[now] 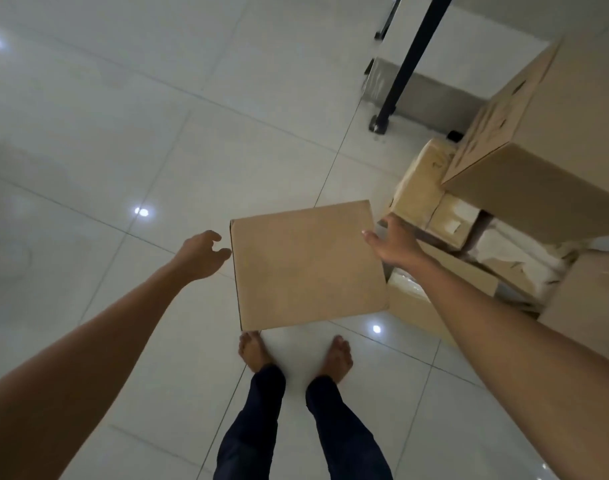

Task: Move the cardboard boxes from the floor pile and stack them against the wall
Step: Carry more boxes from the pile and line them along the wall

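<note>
The plain brown cardboard box (308,268) at centre hides the toes of the left foot (253,353); its underside is unseen. Broad face up, long axis 9 to 3 o'clock. The right hand (395,245) grasps its 3 o'clock edge, fingers hidden; the left hand (199,254), released, hovers at 9 o'clock.

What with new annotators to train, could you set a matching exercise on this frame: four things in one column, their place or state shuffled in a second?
Things:
1. left hand
2. right hand
3. black metal leg
4. bare feet

Place or state:
A. on the cardboard box's right edge, thumb on top
B. standing on the white floor tiles at the far side
C. open, at the box's left edge
D. on the tiles at the box's near edge

Pairs: 1-C, 2-A, 3-B, 4-D
</note>
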{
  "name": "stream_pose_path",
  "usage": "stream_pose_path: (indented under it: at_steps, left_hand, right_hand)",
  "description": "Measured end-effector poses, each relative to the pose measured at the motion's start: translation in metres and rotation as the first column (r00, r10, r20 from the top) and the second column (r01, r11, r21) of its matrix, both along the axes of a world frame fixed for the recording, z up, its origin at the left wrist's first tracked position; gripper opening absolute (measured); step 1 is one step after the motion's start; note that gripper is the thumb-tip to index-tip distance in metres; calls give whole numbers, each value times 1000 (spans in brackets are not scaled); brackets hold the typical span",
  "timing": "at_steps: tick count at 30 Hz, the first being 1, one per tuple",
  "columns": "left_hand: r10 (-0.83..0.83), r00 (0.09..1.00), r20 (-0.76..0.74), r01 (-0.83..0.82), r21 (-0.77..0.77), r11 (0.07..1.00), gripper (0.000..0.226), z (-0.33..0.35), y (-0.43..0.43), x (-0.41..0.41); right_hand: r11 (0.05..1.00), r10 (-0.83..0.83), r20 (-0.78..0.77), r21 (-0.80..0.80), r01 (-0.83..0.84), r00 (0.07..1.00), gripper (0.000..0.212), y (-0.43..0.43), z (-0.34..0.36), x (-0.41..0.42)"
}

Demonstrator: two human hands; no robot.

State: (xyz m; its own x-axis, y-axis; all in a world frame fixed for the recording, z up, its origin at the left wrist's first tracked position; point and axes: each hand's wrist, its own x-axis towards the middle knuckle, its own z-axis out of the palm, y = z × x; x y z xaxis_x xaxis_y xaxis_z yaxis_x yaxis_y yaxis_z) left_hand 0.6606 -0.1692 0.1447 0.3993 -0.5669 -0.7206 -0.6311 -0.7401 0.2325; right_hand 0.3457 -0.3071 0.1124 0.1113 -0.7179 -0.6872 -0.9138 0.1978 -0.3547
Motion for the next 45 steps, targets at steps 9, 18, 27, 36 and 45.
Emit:
stream_pose_path:
  at_steps: [9, 18, 27, 36, 45]
  left_hand:
    - [291, 950, -114, -282, 88, 955, 65, -126, -1, -14]
    - [665, 622, -414, -688, 117, 716, 72, -155, 1, -15]
    - [794, 401, -457, -812, 224, 540, 79, -119, 23, -28]
    - [782, 485, -391, -730, 311, 608, 88, -65, 54, -46]
    - [619, 694, -368, -574, 238, 784, 79, 5, 58, -52]
  right_hand:
    - [980, -178, 37, -86, 180, 983, 76, 6, -122, -18]
    - [934, -352, 98, 110, 341, 931, 87, 12, -156, -14]
    - [683, -713, 109, 333, 651, 692, 112, 33, -129, -49]
    - [392, -915, 54, 351, 850, 399, 90, 86, -64, -92]
    - [535, -789, 3, 495, 684, 615, 90, 93, 32, -106]
